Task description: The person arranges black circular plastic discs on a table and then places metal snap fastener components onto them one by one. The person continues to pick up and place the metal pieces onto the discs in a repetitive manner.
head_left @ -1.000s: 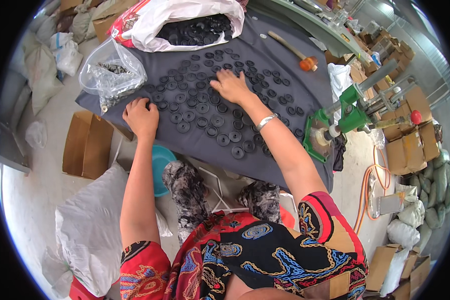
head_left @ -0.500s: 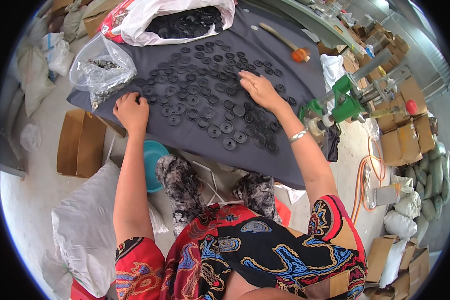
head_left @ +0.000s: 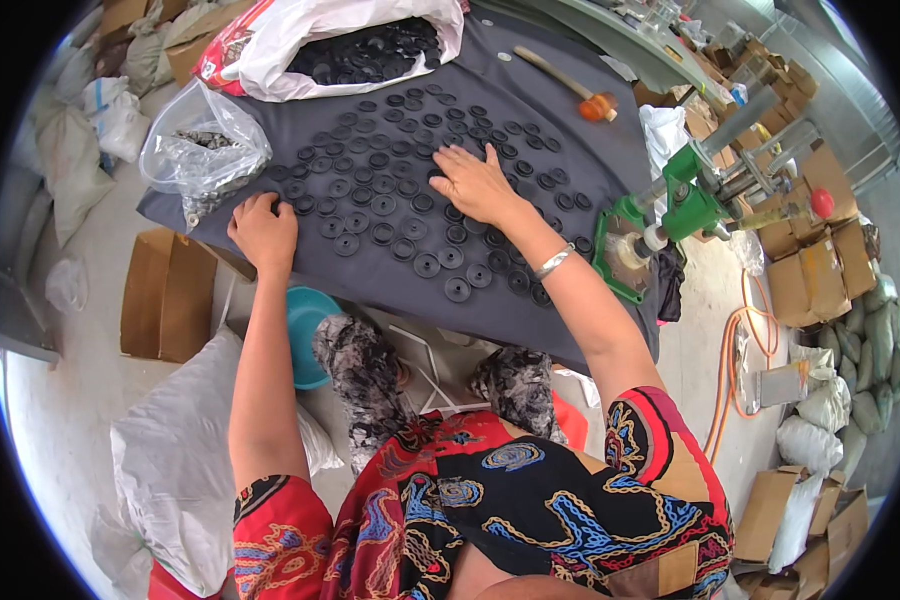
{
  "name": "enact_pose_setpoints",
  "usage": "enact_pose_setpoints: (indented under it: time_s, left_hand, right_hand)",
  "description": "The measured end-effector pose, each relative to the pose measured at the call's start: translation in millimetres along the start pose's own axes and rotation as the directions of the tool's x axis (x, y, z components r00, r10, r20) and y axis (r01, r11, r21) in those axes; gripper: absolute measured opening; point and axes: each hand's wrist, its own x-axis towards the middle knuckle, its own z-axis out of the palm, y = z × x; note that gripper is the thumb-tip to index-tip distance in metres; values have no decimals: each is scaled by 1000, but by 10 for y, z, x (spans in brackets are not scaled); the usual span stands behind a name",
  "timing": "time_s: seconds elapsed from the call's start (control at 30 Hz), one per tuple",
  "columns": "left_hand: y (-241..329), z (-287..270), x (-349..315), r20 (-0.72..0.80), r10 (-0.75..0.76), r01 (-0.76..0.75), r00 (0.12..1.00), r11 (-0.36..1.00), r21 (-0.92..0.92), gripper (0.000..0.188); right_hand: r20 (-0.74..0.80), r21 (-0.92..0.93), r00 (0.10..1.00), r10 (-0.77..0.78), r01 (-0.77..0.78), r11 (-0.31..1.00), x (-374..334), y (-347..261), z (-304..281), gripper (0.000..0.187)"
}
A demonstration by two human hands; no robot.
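Note:
Many round black wheel-like discs [head_left: 383, 205] lie spread over a dark grey cloth [head_left: 340, 275] on the table. Fingers spread, my right hand [head_left: 475, 183] lies flat over the middle of the discs and covers some of them. At the table's left edge my left hand [head_left: 263, 232] rests with its fingers curled in; whatever is under them is hidden. Just beyond it stands a clear plastic bag [head_left: 205, 165] holding small metal-looking pieces. A large white and red sack [head_left: 270, 60] at the far side lies with its mouth toward me, full of more black discs.
A hammer [head_left: 598, 106] with an orange head lies at the far right of the cloth. Beside the table's right edge stands a green hand press [head_left: 685, 195] with a red knob. Below the table are a teal basin [head_left: 308, 335], a cardboard box [head_left: 165, 295] and a white sack [head_left: 175, 440].
My right hand has moved left across the discs, and its fingers are now more spread. Several discs right of it have shifted. The left hand has stayed almost in place.

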Motion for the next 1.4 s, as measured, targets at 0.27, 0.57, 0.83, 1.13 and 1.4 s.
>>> enact_pose_setpoints:
  time_s: [0.27, 0.57, 0.83, 1.13, 1.4]
  left_hand:
    - [-17, 20, -19, -24, 13, -13, 1000, 1000, 3, 21]
    - [-66, 49, -9, -7, 17, -17, 1000, 999, 28, 22]
    - [-76, 43, 3, 10, 26, -27, 1000, 998, 51, 24]
    - [-40, 36, -9, 18, 13, -13, 1000, 1000, 25, 25]
    - [-77, 56, -8, 7, 25, -26, 1000, 999, 29, 25]
  right_hand:
    - [-56, 162, 994, 95, -85, 983, -103, 153, -90, 47]
    - [-95, 351, 983, 156, -113, 929, -818, 445, -645, 35]
    - [-84, 142, 996, 14, -2, 990, -965, -86, -439, 36]
    - [30, 117, 999, 27, -30, 993, -769, -120, -288, 36]
    - [93, 517, 970, 224, -239, 822, -872, -21, -577, 36]
